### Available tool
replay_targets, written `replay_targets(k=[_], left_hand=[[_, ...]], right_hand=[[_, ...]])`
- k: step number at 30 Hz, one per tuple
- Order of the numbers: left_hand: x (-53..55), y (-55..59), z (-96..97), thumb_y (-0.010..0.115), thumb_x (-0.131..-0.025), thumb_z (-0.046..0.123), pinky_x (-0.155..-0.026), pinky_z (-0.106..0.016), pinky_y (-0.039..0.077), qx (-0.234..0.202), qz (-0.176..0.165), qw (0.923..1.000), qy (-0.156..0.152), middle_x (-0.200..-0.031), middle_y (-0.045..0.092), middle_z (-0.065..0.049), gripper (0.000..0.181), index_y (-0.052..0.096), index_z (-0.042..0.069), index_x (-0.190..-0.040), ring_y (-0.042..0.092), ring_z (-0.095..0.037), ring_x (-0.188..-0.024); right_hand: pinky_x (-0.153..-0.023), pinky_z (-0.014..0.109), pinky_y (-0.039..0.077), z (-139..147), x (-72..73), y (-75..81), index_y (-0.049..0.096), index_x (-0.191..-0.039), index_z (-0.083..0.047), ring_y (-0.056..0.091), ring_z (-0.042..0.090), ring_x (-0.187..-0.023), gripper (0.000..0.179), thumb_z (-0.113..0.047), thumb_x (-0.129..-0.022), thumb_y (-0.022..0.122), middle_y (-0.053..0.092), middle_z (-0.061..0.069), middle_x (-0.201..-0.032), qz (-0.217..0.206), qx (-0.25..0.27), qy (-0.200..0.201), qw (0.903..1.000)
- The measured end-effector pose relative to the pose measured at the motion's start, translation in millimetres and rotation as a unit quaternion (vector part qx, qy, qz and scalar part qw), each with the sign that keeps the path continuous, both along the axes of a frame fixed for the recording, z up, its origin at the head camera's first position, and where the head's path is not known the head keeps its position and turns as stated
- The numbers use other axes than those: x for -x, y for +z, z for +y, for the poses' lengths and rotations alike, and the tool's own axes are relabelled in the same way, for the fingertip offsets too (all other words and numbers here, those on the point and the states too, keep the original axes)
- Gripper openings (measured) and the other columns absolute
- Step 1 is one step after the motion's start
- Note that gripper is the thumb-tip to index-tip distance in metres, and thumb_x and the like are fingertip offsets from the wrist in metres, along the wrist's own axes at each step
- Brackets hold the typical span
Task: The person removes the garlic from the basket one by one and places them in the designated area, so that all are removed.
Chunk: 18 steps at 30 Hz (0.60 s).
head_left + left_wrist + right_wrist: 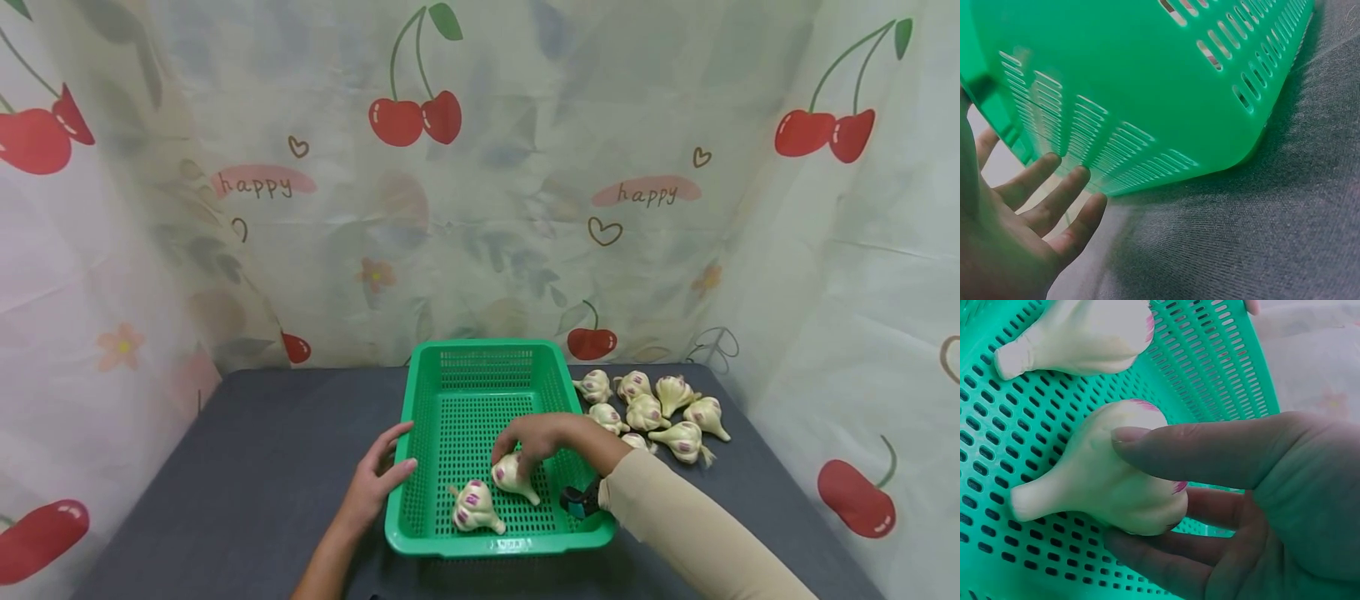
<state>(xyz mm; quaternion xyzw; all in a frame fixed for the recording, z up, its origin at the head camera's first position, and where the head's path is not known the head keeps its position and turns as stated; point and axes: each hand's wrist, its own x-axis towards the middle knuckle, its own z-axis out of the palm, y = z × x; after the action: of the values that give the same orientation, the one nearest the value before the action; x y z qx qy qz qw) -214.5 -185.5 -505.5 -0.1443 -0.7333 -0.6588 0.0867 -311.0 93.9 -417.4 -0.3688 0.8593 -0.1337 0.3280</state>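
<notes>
Inside a green plastic basket [501,546], my right hand [534,440] holds a garlic bulb [510,477] near the basket floor. The right wrist view shows the thumb [1166,447] on one side of this bulb [1116,469] and fingers on the other, its stem pointing away from the palm. Beside it lies a second garlic bulb [474,507], free of any hand. My left hand [369,483] is at the basket's left rim, thumb and a fingertip touching it. In the left wrist view, its other fingers [1054,203] spread, nearly straight, by the slotted outer wall [1147,81].
Several more garlic bulbs [643,412] lie in a group on the dark tabletop [277,467], right of the basket; my right forearm partly covers one. A patterned curtain [495,250] with cherries surrounds the table's back and sides. A dark watch-like device [581,502] is on my right wrist.
</notes>
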Motion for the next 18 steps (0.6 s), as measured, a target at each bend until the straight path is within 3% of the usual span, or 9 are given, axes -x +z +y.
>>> replay_targets(k=[8, 14, 18], left_hand=[[0.1, -0.3, 0.2, 0.059, -0.094, 0.007, -0.087, -0.039, 0.047, 0.001, -0.001, 1.0000, 0.005, -0.137, 0.047, -0.024, 0.052, 0.046, 0.009, -0.144, 0.054, -0.034, -0.116], [-0.8, 0.6, 0.9, 0.059, -0.094, 0.007, -0.089, -0.045, 0.045, 0.006, 0.013, 0.9999, 0.007, -0.139, 0.045, -0.026, 0.050, 0.046, 0.008, -0.143, 0.048, -0.041, -0.122], [-1.2, 0.3, 1.3, 0.059, -0.094, 0.006, -0.088, -0.043, 0.046, 0.007, 0.014, 0.9998, 0.008, -0.137, 0.046, -0.026, 0.050, 0.046, 0.007, -0.143, 0.051, -0.040, -0.120]], right_hand=[[-0.090, 0.031, 0.046, 7, 2.1, 1.0, 0.067, -0.122, -0.008, 0.056, 0.023, -0.116, 0.037, -0.002, -0.086, 0.072, 0.064, 0.002, -0.120, 0.030, 0.050, 0.003, 0.9983], [-0.088, 0.033, 0.047, 14, 3.7, 4.4, 0.066, -0.124, -0.005, 0.055, 0.028, -0.118, 0.038, -0.005, -0.086, 0.072, 0.063, 0.008, -0.124, 0.059, 0.086, -0.008, 0.9945], [-0.083, 0.035, 0.050, 20, 1.9, 9.2, 0.065, -0.126, -0.004, 0.057, 0.032, -0.115, 0.039, -0.006, -0.088, 0.071, 0.062, 0.011, -0.127, 0.069, 0.116, -0.027, 0.9905]])
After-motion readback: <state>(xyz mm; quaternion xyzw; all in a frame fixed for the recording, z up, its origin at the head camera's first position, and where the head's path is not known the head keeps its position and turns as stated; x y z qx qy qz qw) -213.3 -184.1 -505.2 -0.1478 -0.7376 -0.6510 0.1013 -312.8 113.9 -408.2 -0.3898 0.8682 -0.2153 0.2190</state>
